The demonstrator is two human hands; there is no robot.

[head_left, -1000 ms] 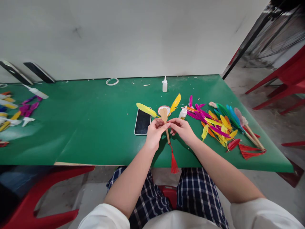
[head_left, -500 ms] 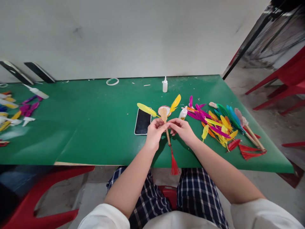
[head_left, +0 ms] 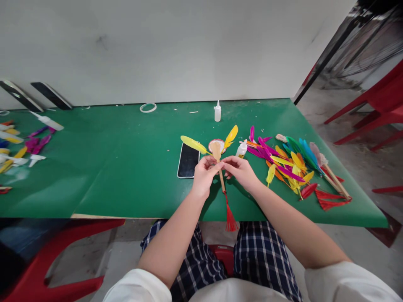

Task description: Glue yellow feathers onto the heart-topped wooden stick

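Both my hands meet over the green table [head_left: 126,176] on a small wooden fan handle [head_left: 218,154] with a red tassel [head_left: 229,216] hanging from its lower end. My left hand [head_left: 204,176] pinches the handle's stem from the left, and my right hand [head_left: 241,170] pinches it from the right. Two yellow feathers spread from the handle's round top, one to the left [head_left: 193,145] and one to the upper right [head_left: 231,136]. A white disc with a red rim [head_left: 217,143] sits behind the top.
A black phone [head_left: 188,160] lies left of my hands. A pile of coloured feathers [head_left: 289,161], wooden handles and red tassels [head_left: 330,197] lies to the right. Glue bottles [head_left: 217,111] [head_left: 242,148] stand behind. More feathers [head_left: 19,144] lie at the far left. Red chairs stand around.
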